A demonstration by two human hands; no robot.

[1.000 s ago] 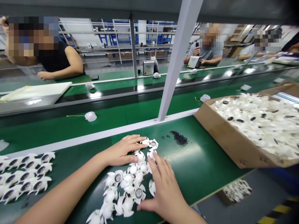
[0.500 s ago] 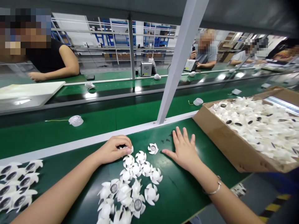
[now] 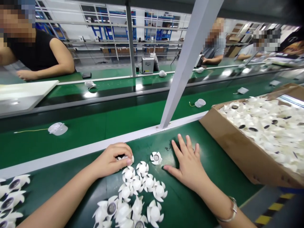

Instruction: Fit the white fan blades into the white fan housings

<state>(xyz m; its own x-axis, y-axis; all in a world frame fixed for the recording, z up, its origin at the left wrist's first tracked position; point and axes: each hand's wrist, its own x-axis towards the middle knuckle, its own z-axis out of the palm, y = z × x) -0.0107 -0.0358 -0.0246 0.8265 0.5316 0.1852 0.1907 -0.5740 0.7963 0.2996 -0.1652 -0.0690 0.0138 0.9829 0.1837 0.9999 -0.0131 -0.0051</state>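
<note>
My left hand [image 3: 114, 160] is closed around a white fan wheel [image 3: 123, 158], which shows partly between thumb and fingers just above the green table [image 3: 90, 196]. My right hand [image 3: 187, 161] has its fingers spread over the table and holds nothing. Near its thumb lies a single white fan wheel with a dark round centre [image 3: 156, 157]. Several white fan wheels [image 3: 123, 212] are bunched between my forearms, most with plain white hubs up. More fan wheels with dark centres [image 3: 10, 201] sit in rows at the lower left.
An open cardboard box [image 3: 239, 152] full of white fan wheels stands at the right. A slanted metal post [image 3: 182, 69] rises from the table's far edge. Beyond it, a green conveyor [image 3: 128, 117] carries white round parts [image 3: 58, 129]. Other people sit across the line.
The view has shifted slightly, so the left rows and the box sit lower. The round part with the yellow wire on the conveyor has moved left. Both hands keep nearly the same pose.
</note>
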